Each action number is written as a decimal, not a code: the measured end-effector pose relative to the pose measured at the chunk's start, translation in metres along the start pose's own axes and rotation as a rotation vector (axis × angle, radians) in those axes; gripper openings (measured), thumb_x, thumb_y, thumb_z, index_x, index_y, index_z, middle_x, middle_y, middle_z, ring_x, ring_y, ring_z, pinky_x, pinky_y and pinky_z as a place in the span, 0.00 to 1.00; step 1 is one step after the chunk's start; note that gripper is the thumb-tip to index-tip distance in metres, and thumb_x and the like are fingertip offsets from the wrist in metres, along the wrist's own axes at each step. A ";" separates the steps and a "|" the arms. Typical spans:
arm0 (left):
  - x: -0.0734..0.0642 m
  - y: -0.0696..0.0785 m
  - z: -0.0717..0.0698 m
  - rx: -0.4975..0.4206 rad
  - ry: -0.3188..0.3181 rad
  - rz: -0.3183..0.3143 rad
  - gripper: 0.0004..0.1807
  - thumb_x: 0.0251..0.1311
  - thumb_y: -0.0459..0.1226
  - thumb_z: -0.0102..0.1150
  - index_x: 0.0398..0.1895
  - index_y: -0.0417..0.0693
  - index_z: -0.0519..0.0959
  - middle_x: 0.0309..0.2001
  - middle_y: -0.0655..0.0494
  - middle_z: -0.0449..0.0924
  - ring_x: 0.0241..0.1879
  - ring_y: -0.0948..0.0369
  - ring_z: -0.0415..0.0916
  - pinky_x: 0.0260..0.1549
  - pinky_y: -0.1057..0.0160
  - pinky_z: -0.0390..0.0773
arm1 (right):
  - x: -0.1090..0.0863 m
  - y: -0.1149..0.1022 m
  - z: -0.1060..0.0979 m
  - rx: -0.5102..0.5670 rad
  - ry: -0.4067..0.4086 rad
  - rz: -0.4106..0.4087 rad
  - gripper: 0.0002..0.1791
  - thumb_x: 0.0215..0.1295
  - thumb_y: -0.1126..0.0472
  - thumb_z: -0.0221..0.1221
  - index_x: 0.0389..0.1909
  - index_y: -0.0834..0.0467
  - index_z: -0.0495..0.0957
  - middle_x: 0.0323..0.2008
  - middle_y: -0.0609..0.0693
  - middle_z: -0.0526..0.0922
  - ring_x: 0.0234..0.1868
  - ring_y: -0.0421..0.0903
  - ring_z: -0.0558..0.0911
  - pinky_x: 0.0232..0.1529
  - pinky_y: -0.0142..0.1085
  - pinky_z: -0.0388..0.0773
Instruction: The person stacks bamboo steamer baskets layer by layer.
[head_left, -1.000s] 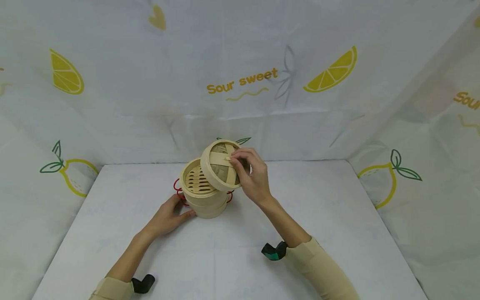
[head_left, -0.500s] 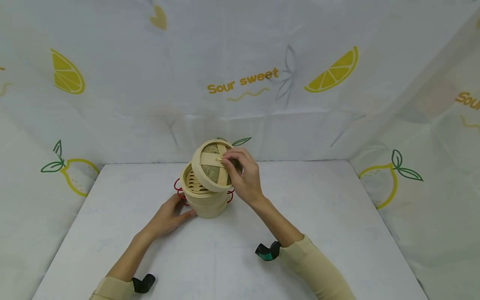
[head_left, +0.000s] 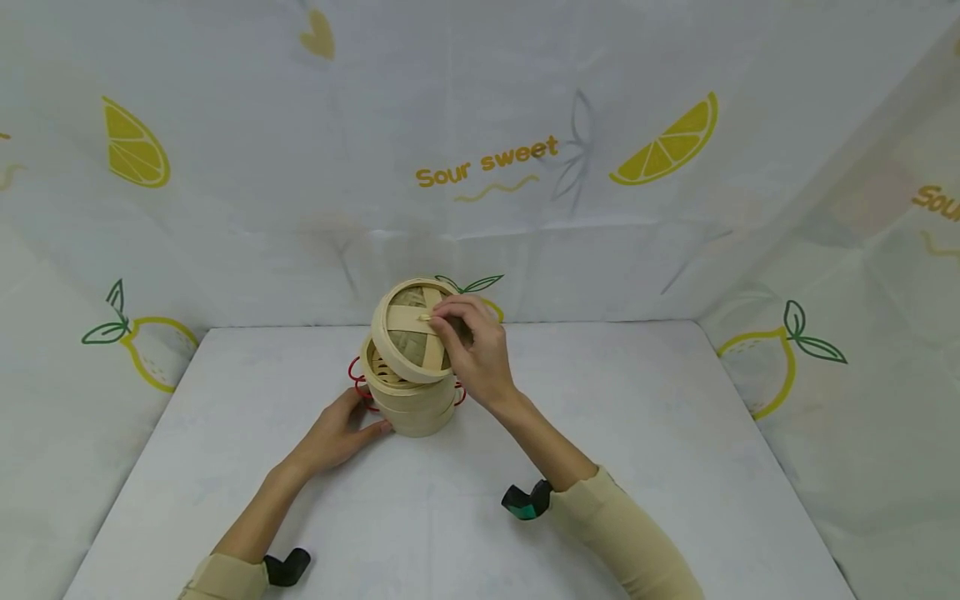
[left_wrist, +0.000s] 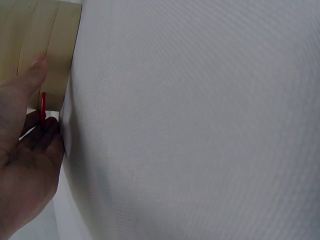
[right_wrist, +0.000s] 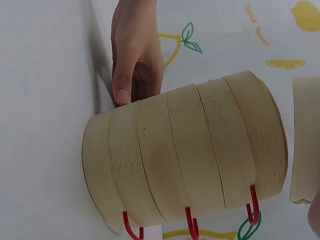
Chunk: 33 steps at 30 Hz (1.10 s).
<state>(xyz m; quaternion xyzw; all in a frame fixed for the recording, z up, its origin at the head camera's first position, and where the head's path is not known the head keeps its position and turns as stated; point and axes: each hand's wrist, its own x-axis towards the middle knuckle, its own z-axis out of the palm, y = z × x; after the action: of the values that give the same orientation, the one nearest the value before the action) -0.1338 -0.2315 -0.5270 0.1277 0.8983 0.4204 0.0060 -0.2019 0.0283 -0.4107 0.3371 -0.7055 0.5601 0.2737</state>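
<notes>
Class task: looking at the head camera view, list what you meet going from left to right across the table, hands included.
Left hand → red wire hooks → bamboo steamer stack → right hand, whose fingers pinch the lid tilted over the stack.

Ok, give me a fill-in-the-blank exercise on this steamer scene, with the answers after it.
1. The right hand pinches the small handle of the bamboo ____, held tilted over the steamer stack.
2. The left hand touches the stack at its ____.
3. The wire hooks on the stack's side are ____ in colour.
4. The stack stands on a ____ table.

Missing words: lid; base; red; white
</notes>
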 end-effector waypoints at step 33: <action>-0.003 0.003 -0.001 -0.011 -0.003 -0.003 0.35 0.69 0.43 0.74 0.74 0.40 0.73 0.64 0.45 0.82 0.69 0.45 0.78 0.73 0.37 0.76 | 0.000 -0.006 0.020 -0.114 -0.112 -0.022 0.04 0.75 0.68 0.66 0.43 0.67 0.85 0.47 0.59 0.86 0.54 0.54 0.84 0.60 0.40 0.87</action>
<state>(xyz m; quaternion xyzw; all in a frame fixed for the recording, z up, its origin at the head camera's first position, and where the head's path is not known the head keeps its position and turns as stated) -0.1305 -0.2310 -0.5246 0.1269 0.8961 0.4252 0.0086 -0.1975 0.0083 -0.4120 0.3594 -0.7466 0.4963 0.2588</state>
